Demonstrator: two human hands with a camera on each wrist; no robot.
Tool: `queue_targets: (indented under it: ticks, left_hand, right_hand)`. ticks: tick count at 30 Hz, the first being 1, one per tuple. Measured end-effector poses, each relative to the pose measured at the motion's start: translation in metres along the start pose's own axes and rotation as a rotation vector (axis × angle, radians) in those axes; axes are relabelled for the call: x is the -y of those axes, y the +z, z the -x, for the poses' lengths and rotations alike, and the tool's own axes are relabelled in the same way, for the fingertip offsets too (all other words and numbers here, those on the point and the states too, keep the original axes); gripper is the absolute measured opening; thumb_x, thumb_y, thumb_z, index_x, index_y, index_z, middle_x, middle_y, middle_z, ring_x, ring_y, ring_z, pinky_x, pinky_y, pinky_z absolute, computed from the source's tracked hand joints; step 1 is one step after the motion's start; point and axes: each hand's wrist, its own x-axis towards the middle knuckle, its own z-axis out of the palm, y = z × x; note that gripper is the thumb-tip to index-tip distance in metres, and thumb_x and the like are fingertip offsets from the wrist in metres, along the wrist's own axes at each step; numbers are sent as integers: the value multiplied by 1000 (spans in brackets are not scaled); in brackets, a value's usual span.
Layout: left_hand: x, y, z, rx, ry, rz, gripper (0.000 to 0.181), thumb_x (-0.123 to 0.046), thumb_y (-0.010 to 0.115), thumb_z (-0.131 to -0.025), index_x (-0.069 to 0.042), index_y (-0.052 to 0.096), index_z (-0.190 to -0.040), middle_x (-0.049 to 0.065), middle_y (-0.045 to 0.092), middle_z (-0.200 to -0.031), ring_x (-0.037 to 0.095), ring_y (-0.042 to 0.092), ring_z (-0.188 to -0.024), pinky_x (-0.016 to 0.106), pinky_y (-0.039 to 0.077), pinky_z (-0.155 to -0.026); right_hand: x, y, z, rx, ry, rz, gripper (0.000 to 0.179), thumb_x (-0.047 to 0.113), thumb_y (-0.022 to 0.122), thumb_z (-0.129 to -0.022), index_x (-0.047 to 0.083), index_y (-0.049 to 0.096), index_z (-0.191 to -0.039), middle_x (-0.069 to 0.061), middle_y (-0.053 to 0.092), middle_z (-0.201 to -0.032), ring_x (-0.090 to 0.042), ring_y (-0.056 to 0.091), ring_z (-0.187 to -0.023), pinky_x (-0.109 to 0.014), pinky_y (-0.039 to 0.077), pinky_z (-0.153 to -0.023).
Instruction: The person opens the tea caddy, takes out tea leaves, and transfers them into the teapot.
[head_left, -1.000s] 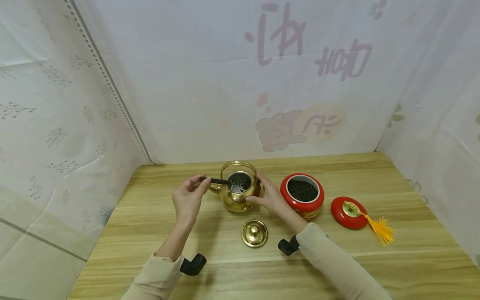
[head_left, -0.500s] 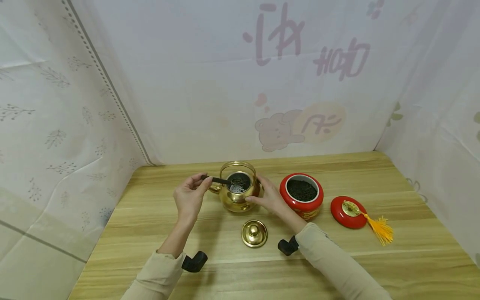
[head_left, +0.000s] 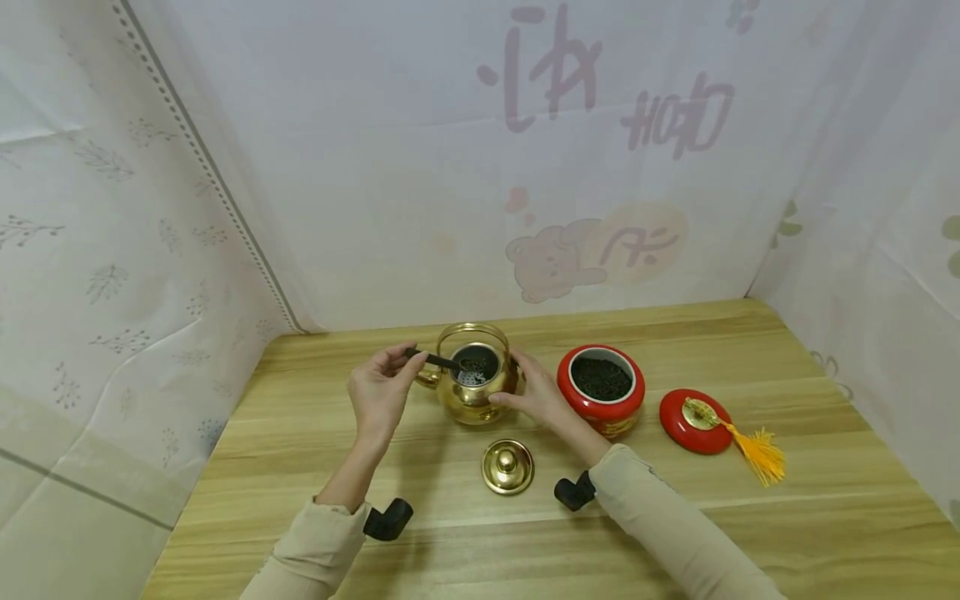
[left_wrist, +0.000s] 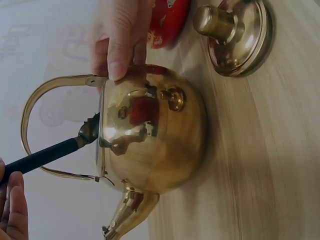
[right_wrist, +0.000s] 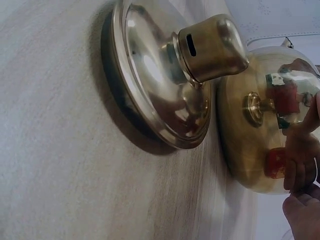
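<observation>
My left hand (head_left: 378,396) pinches the dark handle of a small spoon (left_wrist: 47,156) between thumb and fingers. In the left wrist view, the spoon's metal bowl, with dark leaves on it, dips at the mouth of a golden teapot (left_wrist: 155,145). Dark tea leaves and a perforated strainer show inside that mouth in the head view. The teapot's hoop handle stands upright, and its spout points left beneath my left hand. My right hand (head_left: 538,393) holds the pot's right side, thumb on the front and fingers partly hidden behind. The golden teapot lid (right_wrist: 165,80) lies nearer me.
A red jar (head_left: 592,408) full of dark tea leaves (head_left: 600,379) stands right of the teapot, close to my right forearm. Farther right lies its red lid (head_left: 693,429) with a yellow tassel (head_left: 761,454). Printed cloth (head_left: 420,208) hangs behind the wooden table (head_left: 465,542).
The spoon's handle has tilted slightly, its held end higher and its bowl end still at the teapot's mouth. My right hand stays on the pot. The head view has shifted a little.
</observation>
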Motion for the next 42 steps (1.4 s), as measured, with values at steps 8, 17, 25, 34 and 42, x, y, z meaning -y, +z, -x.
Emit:
queue_targets:
  ticks: [8, 17, 25, 34, 42]
  left_hand:
    - [-2, 0, -1, 6, 65, -31, 21, -4, 73, -80, 7, 70, -98, 24, 69, -86, -5, 59, -65, 7, 47, -55]
    - [-5, -1, 0, 9, 103, -44, 20, -2, 73, -80, 8, 70, -97, 24, 70, -86, -2, 60, -65, 7, 47, -55]
    - [17, -3, -3, -5, 123, -21, 21, -6, 74, -80, 4, 71, -98, 22, 70, -87, -4, 59, -66, 8, 48, -56]
    - [33, -26, 11, -25, -113, 154, 27, -14, 73, -82, 3, 68, -102, -3, 68, -79, 6, 67, -72, 17, 55, -70]
    - [41, -61, 35, -73, -307, 320, 17, -1, 65, -86, 5, 62, -102, -6, 65, -80, 7, 68, -75, 18, 55, -75]
  right_hand:
    - [1, 0, 0, -10, -30, 5, 80, 21, 81, -74, -4, 41, -138, -22, 45, -139, -35, 43, -128, -49, 43, -100]
    - [4, -2, 0, -3, -10, 1, 80, 21, 81, -75, -4, 39, -139, -24, 43, -140, -37, 42, -129, -49, 42, -101]
    - [1, 0, 1, -8, -11, 22, 80, 22, 80, -75, -2, 39, -139, -23, 43, -140, -36, 42, -129, -49, 42, -102]
    - [1, 1, 1, -7, 8, 25, 81, 23, 81, -75, -1, 39, -140, -22, 43, -141, -36, 42, -129, -48, 41, -103]
    - [3, -1, 2, 1, 9, 9, 81, 23, 80, -75, -2, 39, -140, -23, 42, -141, -36, 41, -130, -48, 41, -103]
